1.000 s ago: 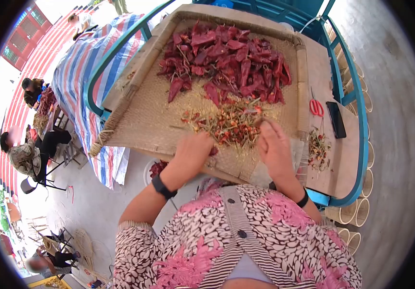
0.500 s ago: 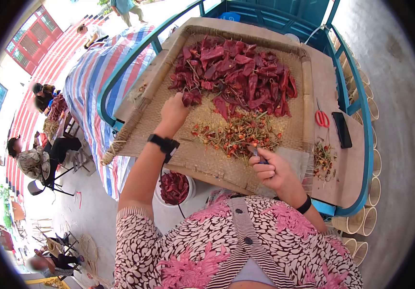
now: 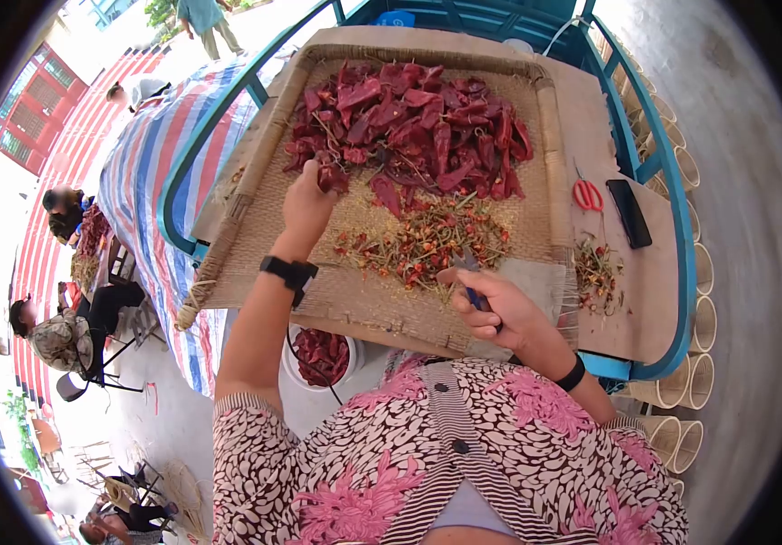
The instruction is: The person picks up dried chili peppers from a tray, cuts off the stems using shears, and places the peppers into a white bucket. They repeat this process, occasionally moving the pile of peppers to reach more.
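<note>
Dried red peppers lie heaped on a woven tray. At the left edge of the heap my left hand has its fingers closed on a dark red pepper. My right hand is wrapped round small cutters with dark blue handles, their metal tips pointing up and left. Those tips are beside a pile of cut stems and red pepper caps, nearer to me than the peppers.
Red scissors, a black phone and more stems lie right of the tray. A white bucket of peppers stands below. A blue rail borders the cart. Several people sit at the left.
My left hand has moved from the tray's front to the pepper heap and taken hold of a pepper. My right hand has turned, showing the cutters. The view has shifted.
</note>
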Tool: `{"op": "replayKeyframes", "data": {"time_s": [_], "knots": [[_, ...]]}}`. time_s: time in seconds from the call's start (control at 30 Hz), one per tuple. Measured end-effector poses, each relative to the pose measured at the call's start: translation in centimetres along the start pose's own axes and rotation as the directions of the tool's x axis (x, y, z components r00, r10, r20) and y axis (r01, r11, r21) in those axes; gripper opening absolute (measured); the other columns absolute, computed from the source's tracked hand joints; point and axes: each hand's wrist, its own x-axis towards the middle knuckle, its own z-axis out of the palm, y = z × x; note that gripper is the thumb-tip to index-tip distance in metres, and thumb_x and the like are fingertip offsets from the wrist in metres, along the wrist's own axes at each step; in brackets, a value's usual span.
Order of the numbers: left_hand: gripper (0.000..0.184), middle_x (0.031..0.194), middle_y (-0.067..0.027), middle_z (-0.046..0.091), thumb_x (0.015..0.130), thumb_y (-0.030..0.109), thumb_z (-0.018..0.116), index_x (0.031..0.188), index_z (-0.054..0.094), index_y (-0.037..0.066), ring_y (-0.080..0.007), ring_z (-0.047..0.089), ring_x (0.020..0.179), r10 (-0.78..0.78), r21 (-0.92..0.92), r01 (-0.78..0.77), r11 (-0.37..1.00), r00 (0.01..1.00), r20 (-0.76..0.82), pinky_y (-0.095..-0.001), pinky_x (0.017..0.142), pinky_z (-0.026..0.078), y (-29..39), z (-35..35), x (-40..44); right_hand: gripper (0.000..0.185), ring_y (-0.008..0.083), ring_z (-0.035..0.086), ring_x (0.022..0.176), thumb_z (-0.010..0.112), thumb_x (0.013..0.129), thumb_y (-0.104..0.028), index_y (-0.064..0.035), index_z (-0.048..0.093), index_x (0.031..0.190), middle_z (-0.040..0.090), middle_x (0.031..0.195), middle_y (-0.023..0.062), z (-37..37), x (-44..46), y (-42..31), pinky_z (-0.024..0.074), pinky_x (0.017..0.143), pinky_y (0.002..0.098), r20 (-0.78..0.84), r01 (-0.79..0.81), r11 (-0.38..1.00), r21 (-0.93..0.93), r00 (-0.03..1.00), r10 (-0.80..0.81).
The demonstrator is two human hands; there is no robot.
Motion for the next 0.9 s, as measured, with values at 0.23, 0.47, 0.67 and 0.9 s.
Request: {"op": "replayKeyframes", "data": {"time_s": [0.23, 0.47, 0.67, 0.9], "knots": [[0.041, 0.076, 0.0012, 0.06, 0.08, 0.002, 0.071, 0.116, 0.053, 0.006, -0.0058, 0.054, 0.067, 0.041, -0.646, 0.106, 0.756, 0.977, 0.209, -0.0235, 0.057, 0.043, 7.5, -4.4, -7.5, 0.045, 0.0074, 0.046, 0.054, 0.045, 0.1, -0.038, -0.0014, 0.052, 0.127, 0.057, 0.074, 0.0027, 2.2, 0.1, 0.2, 0.0384, 0.051, 0.0226, 0.014, 0.355, 0.597, -0.719, 0.867, -0.499], [0.024, 0.072, 0.0053, 0.057, 0.083, 0.004, 0.071, 0.103, 0.059, 0.004, -0.0012, 0.047, 0.055, -0.081, -0.729, 0.283, 0.623, 0.951, 0.3, -0.0183, 0.048, 0.034, 10.3, -5.7, -11.5, 0.042, 0.0233, 0.061, 0.074, 0.056, 0.096, -0.031, 0.0037, 0.057, 0.119, 0.064, 0.089, 0.0154, 4.1, 0.5, 0.6, 0.0477, 0.068, 0.0322, 0.234, 0.434, 0.144, -0.889, 0.704, -0.671], [0.022, 0.081, 0.0047, 0.061, 0.082, 0.001, 0.069, 0.103, 0.061, 0.004, -0.0012, 0.051, 0.072, -0.105, -0.787, 0.343, 0.513, 0.935, 0.339, -0.0187, 0.063, 0.042, 10.3, -5.6, -12.5, 0.037, 0.0293, 0.065, 0.079, 0.059, 0.093, -0.027, 0.0009, 0.059, 0.118, 0.065, 0.095, 0.0197, 3.6, 1.2, 1.5, 0.0501, 0.07, 0.0344, 0.372, 0.484, -0.047, -0.874, 0.604, -0.705], [0.017, 0.067, 0.0058, 0.054, 0.082, -0.001, 0.07, 0.095, 0.06, 0.004, -0.001, 0.043, 0.05, -0.084, -0.787, 0.265, 0.556, 0.961, 0.264, -0.0192, 0.045, 0.03, 11.5, -5.2, -12.8, 0.034, 0.0307, 0.065, 0.08, 0.061, 0.09, -0.025, -0.0038, 0.061, 0.117, 0.065, 0.093, 0.0173, 4.8, 0.0, 1.2, 0.0508, 0.069, 0.0357, 0.357, 0.342, -0.165, -0.925, 0.634, -0.687]]}}
